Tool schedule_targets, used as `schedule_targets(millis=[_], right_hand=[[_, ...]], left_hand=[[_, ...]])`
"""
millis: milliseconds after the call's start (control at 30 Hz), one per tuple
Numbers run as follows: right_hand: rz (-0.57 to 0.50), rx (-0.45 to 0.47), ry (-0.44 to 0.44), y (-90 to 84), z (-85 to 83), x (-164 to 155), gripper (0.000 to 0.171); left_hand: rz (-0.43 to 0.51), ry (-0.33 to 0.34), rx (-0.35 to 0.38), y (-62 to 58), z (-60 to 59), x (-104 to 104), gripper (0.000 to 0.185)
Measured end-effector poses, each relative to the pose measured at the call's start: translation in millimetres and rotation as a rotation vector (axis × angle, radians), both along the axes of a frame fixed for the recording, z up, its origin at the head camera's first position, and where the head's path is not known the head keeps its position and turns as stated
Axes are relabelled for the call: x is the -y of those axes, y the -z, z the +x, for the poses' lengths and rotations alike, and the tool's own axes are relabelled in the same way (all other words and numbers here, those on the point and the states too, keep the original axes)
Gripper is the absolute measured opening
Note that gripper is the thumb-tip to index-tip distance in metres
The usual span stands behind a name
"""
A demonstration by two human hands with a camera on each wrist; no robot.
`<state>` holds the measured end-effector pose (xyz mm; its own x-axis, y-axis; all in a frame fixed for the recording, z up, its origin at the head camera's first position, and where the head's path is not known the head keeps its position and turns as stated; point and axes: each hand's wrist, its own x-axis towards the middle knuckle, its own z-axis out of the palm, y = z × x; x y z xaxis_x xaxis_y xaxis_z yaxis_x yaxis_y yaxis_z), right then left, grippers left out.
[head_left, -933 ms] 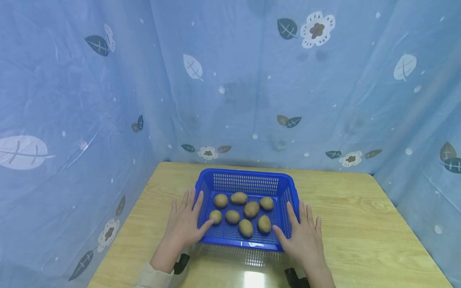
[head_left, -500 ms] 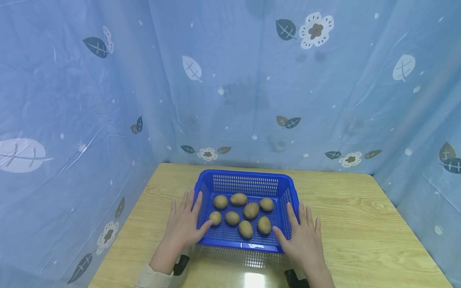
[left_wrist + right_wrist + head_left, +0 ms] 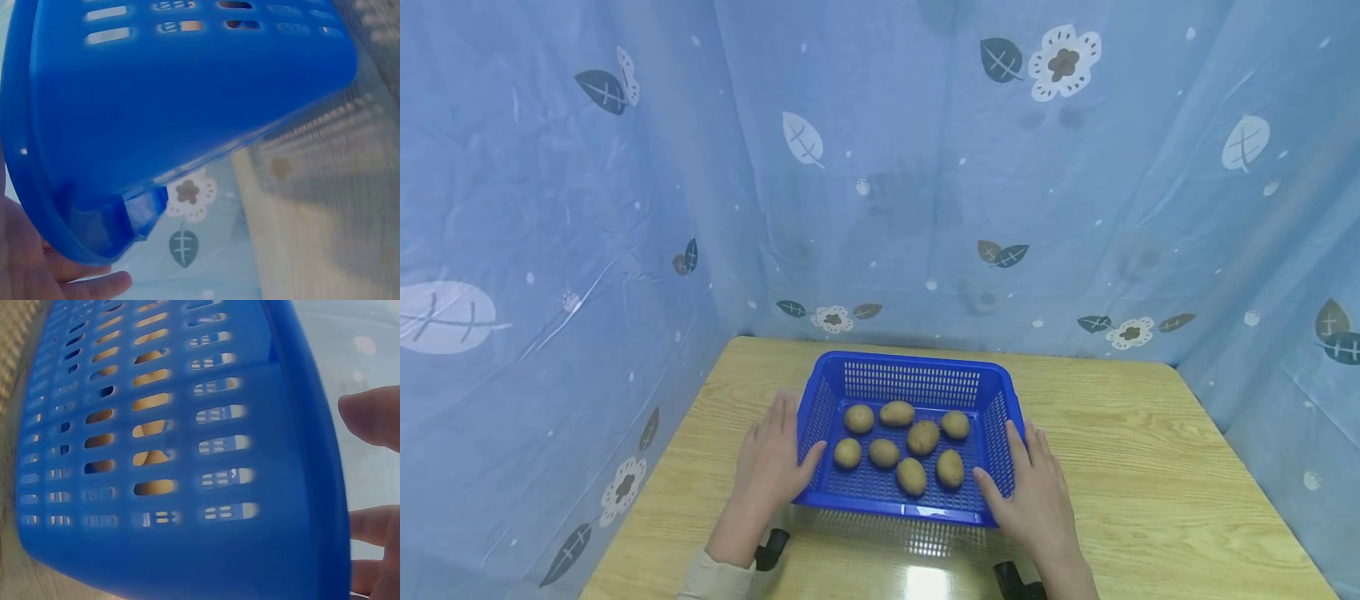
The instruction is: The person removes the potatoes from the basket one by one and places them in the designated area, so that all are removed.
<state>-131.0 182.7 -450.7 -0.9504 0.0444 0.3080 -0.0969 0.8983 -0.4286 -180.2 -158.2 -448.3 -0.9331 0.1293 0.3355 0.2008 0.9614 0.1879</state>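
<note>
A blue plastic basket (image 3: 910, 510) with slotted walls stands on the table, and several potatoes (image 3: 923, 437) lie spread over its floor. My left hand (image 3: 767, 467) is at the basket's left side, its fingers straight and close together, its thumb pointing over the rim. On the opposite side my right hand (image 3: 1037, 504) has its fingers extended along the right rim and its thumb apart from them. Both wrist views show fingers around the basket's rim (image 3: 15, 150), partly hidden behind it. Whether either hand touches the rim I cannot tell. Neither holds a potato.
The pale wooden table (image 3: 1150, 467) extends on both sides of the basket. A blue patterned curtain (image 3: 910, 200) hangs behind and along the sides. Black pieces, probably the wrist camera mounts (image 3: 772, 550), show beneath each wrist.
My left hand has shifted a little to the left, drawing its fingers together and uncovering more of the left rim. My right hand's fingers have closed up slightly. The basket and potatoes have stayed put.
</note>
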Motion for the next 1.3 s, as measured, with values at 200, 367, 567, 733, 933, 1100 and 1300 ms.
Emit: schedule_targets(millis=[200,367,567,733,933,1100,1300], right_hand=[[-0.036,-0.028,0.005,0.1,1.5,-2.3,0.08],[-0.062,-0.035,0.007,0.0,2.2,-4.7,0.08],[-0.083,-0.045,0.017,-0.6,3.3,-7.5,0.08],[-0.106,-0.034,0.022,-0.5,4.1,-8.4,0.08],[-0.186,-0.02,0.031,-0.8,3.4,-9.9,0.081],[-0.263,0.009,0.05,-1.5,2.5,-12.2,0.082],[-0.314,0.065,0.051,-0.7,1.6,-15.9,0.083]], left_hand=[[0.096,-0.034,0.071,1.9,-0.2,4.1,0.082],[0.169,-0.072,0.125,3.0,-2.3,5.9,0.078],[0.267,-0.099,0.212,5.1,-4.9,5.7,0.072],[0.374,-0.099,0.258,9.2,-4.9,6.1,0.058],[0.523,-0.08,0.331,15.7,-8.6,6.7,0.039],[0.635,-0.082,0.369,16.7,-10.7,7.3,0.036],[0.706,-0.071,0.389,16.6,-14.1,9.7,0.031]])
